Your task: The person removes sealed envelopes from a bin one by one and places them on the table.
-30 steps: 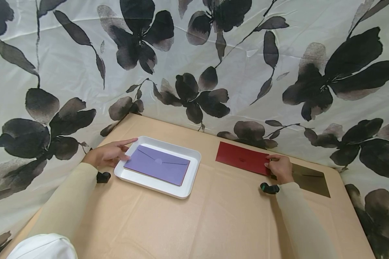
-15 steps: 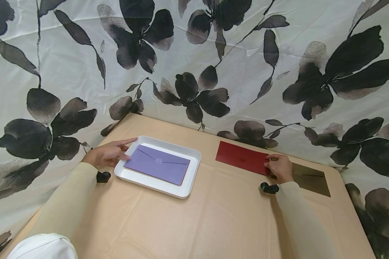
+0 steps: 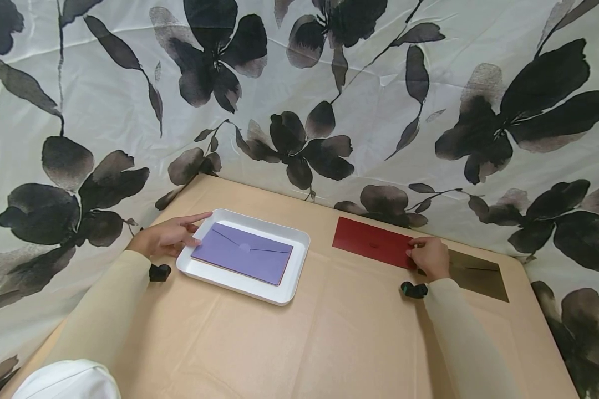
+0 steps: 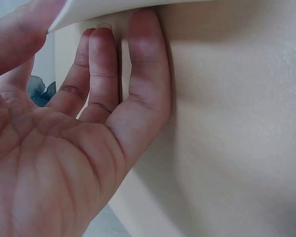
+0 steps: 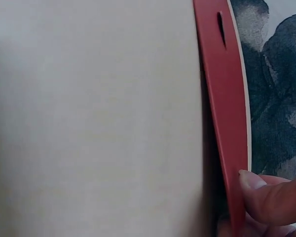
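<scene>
A white tray (image 3: 294,271) rests on the table at centre left, with a purple envelope (image 3: 244,252) lying in it; a reddish edge peeks out beneath that envelope. My left hand (image 3: 167,237) holds the tray's left end. In the left wrist view, the thumb is over the tray's rim (image 4: 89,12) and several fingers (image 4: 148,64) reach beneath it. On the right, my right hand (image 3: 431,257) pinches the right end of a red envelope (image 3: 371,241). The right wrist view shows the thumb (image 5: 271,197) on that envelope's face, its end slightly raised.
A dark gold envelope (image 3: 479,277) lies right of my right hand, partly covered by it. The tan table (image 3: 299,343) ends at a floral-printed cloth (image 3: 289,83) behind. Something white and rounded (image 3: 67,382) shows at the lower left.
</scene>
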`<state>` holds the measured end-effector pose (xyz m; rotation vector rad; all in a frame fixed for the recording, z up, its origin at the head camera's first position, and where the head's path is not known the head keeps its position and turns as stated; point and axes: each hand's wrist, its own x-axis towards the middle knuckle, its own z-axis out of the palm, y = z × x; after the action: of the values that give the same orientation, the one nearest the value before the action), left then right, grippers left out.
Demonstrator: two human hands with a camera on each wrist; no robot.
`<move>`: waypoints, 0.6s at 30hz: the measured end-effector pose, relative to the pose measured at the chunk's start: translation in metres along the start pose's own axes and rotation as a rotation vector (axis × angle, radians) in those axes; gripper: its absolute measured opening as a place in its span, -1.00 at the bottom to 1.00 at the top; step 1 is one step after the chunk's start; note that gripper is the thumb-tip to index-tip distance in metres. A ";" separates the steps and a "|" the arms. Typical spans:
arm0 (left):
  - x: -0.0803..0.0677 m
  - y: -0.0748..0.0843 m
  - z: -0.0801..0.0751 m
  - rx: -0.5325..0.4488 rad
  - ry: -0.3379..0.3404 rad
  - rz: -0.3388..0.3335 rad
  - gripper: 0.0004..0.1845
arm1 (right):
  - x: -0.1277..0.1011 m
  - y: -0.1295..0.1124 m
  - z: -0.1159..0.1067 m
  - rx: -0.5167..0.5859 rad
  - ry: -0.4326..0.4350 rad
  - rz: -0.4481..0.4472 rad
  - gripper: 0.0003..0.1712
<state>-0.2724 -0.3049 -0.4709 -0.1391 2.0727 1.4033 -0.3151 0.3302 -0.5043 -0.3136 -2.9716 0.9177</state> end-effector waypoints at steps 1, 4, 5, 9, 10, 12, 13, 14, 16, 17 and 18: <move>0.000 0.000 0.000 0.001 -0.001 -0.002 0.02 | 0.000 -0.001 0.000 -0.010 -0.004 -0.004 -0.65; 0.000 0.000 0.000 -0.004 -0.004 -0.002 0.02 | 0.001 -0.002 -0.002 -0.039 -0.016 -0.008 -0.63; 0.000 0.001 0.000 -0.004 -0.004 0.000 0.01 | 0.001 -0.002 -0.002 -0.052 -0.019 -0.006 -0.62; 0.001 0.002 0.000 -0.010 0.002 -0.006 0.01 | 0.002 0.000 -0.002 -0.130 -0.001 -0.058 -0.64; 0.001 0.002 0.000 -0.015 0.001 -0.012 0.01 | 0.002 0.001 -0.003 -0.152 0.011 -0.082 -0.65; 0.001 0.001 -0.001 -0.025 -0.001 -0.028 0.01 | 0.001 0.000 -0.003 -0.182 0.043 -0.129 -0.68; 0.000 0.001 -0.001 -0.026 -0.003 -0.031 0.01 | 0.000 -0.001 -0.003 -0.188 0.059 -0.145 -0.69; 0.000 0.000 -0.002 -0.030 -0.006 -0.033 0.01 | -0.002 -0.003 -0.004 -0.179 0.069 -0.148 -0.70; 0.000 -0.001 -0.002 -0.027 -0.011 -0.021 0.01 | -0.005 -0.008 -0.004 -0.149 0.088 -0.140 -0.74; 0.000 -0.002 -0.003 -0.026 -0.009 -0.020 0.01 | -0.007 -0.010 -0.004 -0.129 0.094 -0.132 -0.75; 0.000 -0.002 -0.003 -0.024 -0.007 -0.018 0.01 | -0.008 -0.013 -0.004 -0.105 0.092 -0.124 -0.75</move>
<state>-0.2729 -0.3085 -0.4716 -0.1625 2.0449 1.4162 -0.3094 0.3204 -0.4934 -0.1651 -2.9217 0.7170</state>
